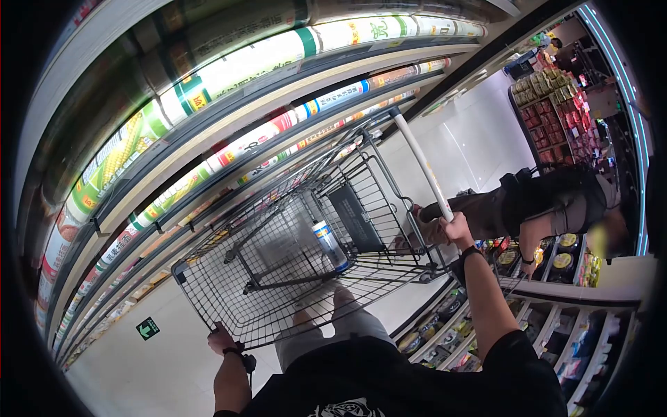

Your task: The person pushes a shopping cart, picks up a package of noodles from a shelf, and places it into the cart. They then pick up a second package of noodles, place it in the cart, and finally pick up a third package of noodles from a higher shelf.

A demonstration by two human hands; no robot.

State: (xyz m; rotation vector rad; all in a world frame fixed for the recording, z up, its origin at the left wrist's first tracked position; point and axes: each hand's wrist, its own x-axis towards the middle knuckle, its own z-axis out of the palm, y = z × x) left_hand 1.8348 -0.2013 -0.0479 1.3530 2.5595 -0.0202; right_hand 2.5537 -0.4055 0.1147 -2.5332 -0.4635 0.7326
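Observation:
A wire shopping cart [236,292] stands across my front, its handle end to the right. My right hand [456,228] is closed round the near end of the pale handle bar [424,163]. At the opposite end, my left hand [221,339] grips the near corner of the basket rim, its fingers partly hidden. A cylindrical package [329,245] with a blue and white label lies in the basket near the dark panel [354,217]. Neither hand touches this package.
Along the far side of the cart run shelves [278,94] packed with tube-shaped, labelled packages. Another person [556,205] in dark clothes stands to the right, beside goods racks [570,326]. A green arrow sign [147,329] marks the pale floor [174,368].

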